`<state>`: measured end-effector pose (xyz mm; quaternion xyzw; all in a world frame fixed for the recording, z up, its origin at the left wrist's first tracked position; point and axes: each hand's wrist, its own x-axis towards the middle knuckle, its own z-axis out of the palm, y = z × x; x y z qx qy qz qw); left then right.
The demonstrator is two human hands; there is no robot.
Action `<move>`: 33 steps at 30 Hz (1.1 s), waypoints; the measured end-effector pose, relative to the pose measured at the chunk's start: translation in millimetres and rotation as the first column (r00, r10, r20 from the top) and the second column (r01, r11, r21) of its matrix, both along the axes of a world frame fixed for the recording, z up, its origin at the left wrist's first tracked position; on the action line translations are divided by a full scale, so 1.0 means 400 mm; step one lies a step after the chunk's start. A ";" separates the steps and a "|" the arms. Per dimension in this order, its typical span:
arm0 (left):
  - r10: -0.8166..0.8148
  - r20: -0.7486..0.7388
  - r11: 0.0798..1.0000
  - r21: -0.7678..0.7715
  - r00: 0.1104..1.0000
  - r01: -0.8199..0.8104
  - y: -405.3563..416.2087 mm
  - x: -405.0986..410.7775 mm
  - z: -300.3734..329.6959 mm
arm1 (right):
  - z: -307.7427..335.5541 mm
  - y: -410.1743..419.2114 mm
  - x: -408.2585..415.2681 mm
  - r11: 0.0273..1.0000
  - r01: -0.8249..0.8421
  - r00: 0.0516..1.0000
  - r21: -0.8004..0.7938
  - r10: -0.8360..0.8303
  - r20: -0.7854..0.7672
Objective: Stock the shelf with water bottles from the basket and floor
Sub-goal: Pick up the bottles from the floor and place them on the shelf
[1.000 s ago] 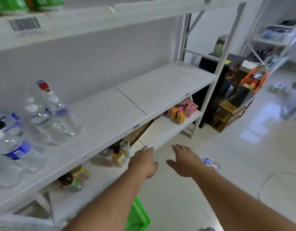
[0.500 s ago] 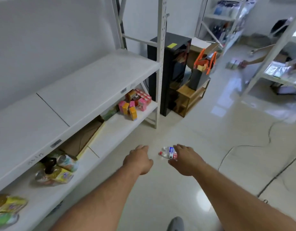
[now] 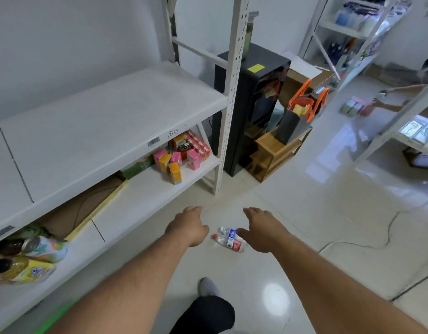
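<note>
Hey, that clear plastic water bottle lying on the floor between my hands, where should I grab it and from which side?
Grip the clear plastic water bottle around its labelled middle, coming straight down from above. It lies on its side on the floor, red cap toward the left hand, so the round body faces up. The right hand looks nearest, probably the easier one.

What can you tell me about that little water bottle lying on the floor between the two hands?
The water bottle is small, of clear plastic, with a red cap and a label in blue, white and red. It lies on its side on the glossy pale floor, cap pointing toward the left hand. The right hand hovers open beside its other end, partly covering it; whether it touches is unclear. The left hand is apart from it.
</note>
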<state>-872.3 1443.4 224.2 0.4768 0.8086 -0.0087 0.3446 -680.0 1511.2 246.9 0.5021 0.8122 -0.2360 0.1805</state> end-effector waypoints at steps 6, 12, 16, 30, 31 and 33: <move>0.116 0.092 0.993 0.017 0.989 -0.118 0.204 -0.028 -0.045 | 0.010 0.246 -0.052 0.996 -0.075 0.994 0.045 0.071 0.086; 0.204 0.128 0.977 0.031 0.970 -0.210 0.340 -0.075 -0.019 | 0.037 0.396 -0.108 0.991 -0.132 0.990 0.032 0.130 0.061; 0.281 0.127 0.955 0.061 0.951 -0.290 0.403 -0.084 -0.014 | 0.028 0.497 -0.132 0.980 -0.198 0.979 0.013 0.197 0.044; 0.732 0.104 0.681 -0.114 0.673 -0.723 0.544 0.199 -0.126 | -0.131 0.878 -0.041 0.793 -0.588 0.800 -0.157 0.599 0.030; 0.757 0.107 0.653 -0.132 0.644 -0.746 0.545 0.227 -0.138 | -0.145 0.894 -0.030 0.782 -0.597 0.791 -0.179 0.611 0.036; 0.800 0.120 0.600 -0.167 0.588 -0.782 0.534 0.284 -0.155 | -0.171 0.914 -0.011 0.761 -0.612 0.773 -0.213 0.633 0.043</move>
